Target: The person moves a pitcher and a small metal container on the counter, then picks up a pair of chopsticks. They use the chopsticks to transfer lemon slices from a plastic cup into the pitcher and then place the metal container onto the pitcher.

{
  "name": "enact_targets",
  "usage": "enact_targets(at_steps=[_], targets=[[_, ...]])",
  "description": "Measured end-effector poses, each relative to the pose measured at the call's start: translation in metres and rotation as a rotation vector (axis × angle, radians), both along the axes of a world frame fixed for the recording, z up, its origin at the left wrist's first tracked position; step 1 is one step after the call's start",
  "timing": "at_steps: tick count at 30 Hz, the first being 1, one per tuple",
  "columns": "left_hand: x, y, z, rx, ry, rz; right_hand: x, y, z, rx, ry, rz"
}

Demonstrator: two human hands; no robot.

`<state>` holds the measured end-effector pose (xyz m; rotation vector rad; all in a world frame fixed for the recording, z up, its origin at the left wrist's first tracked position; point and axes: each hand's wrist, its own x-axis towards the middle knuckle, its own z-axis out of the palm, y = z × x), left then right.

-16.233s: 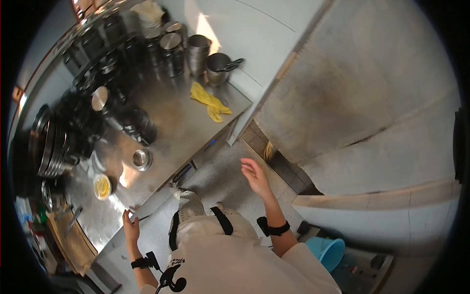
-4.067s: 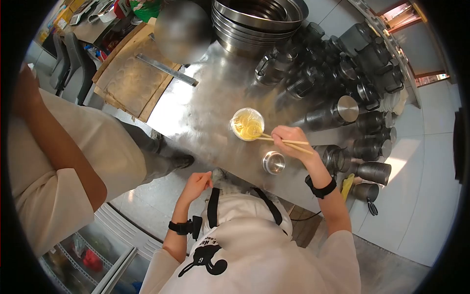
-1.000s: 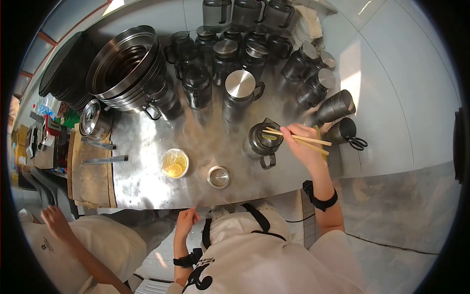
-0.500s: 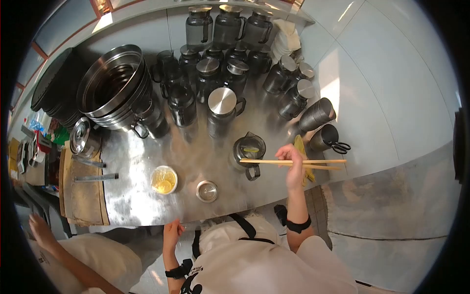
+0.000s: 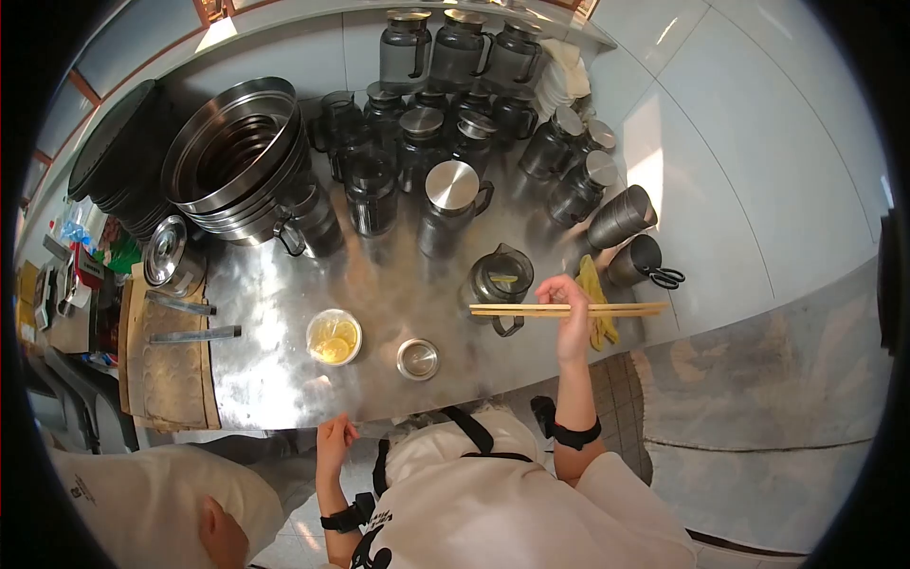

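Note:
My right hand (image 5: 567, 308) grips a pair of long wooden chopsticks (image 5: 626, 310), held level with their tips over the near part of a lidless dark see-through pitcher (image 5: 493, 275). A yellow-green slice (image 5: 503, 279) shows inside the pitcher. My left hand (image 5: 336, 441) hangs just off the table's front edge, fingers loosely bent and a little apart, with nothing visible in it. Nearest to that hand on the table is a white-rimmed tub of lemon slices (image 5: 334, 339). A round metal lid (image 5: 418, 359) lies between tub and pitcher.
Several lidded dark pitchers (image 5: 451, 190) crowd the back of the metal table (image 5: 275, 379). Stacked metal bowls (image 5: 232, 152) stand left, near a brown board (image 5: 169, 379). On the right are a yellow cloth (image 5: 595, 303), dark cups (image 5: 621, 218) and scissors (image 5: 665, 277). Another person's hand (image 5: 223, 536) is at lower left.
The chopsticks' far ends have come closer together in my right hand. The view has shifted slightly, moving the table items rightward. The other person's hand has moved down and right.

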<state>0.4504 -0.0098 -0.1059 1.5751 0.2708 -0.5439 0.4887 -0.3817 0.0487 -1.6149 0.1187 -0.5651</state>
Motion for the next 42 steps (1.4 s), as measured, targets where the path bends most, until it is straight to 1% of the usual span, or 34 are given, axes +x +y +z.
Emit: enact_targets(at_steps=[4, 6, 14, 16, 24, 26, 30, 32, 36, 38, 40, 41, 42], targets=[[-0.005, 0.006, 0.003, 0.011, -0.031, 0.043, 0.006, 0.008, -0.003, -0.022, -0.024, -0.01], [-0.009, 0.012, 0.0, 0.014, -0.037, 0.049, 0.006, 0.017, -0.001, 0.063, -0.006, -0.033], [-0.014, 0.023, -0.008, 0.034, -0.034, 0.037, 0.011, 0.031, -0.011, 0.124, 0.023, -0.03], [-0.012, 0.022, -0.005, 0.036, -0.03, 0.031, 0.011, 0.029, -0.01, 0.081, 0.036, -0.03], [-0.008, 0.022, -0.008, 0.006, 0.006, 0.031, 0.01, 0.022, -0.012, 0.095, 0.01, -0.025], [-0.008, 0.019, -0.004, 0.057, -0.004, 0.039, 0.011, 0.02, -0.011, 0.09, -0.004, -0.019], [-0.009, 0.02, -0.009, 0.025, -0.008, 0.056, 0.012, 0.019, -0.011, 0.1, -0.001, 0.004], [-0.009, 0.019, -0.01, 0.071, -0.021, 0.046, 0.013, 0.019, -0.011, 0.098, -0.001, 0.013], [-0.007, 0.018, -0.009, 0.028, -0.014, 0.077, 0.015, 0.018, -0.011, 0.106, 0.014, 0.016], [-0.007, 0.022, -0.012, 0.062, 0.001, 0.071, 0.015, 0.015, -0.013, 0.059, 0.067, 0.038], [-0.004, 0.023, -0.007, 0.094, -0.012, 0.072, 0.017, 0.016, -0.009, 0.099, 0.065, 0.04], [-0.009, 0.025, -0.004, 0.126, -0.011, 0.064, 0.02, 0.015, -0.008, 0.076, 0.059, 0.015], [-0.009, 0.026, -0.012, 0.053, -0.053, 0.094, 0.015, 0.015, -0.009, 0.049, 0.058, -0.009]])
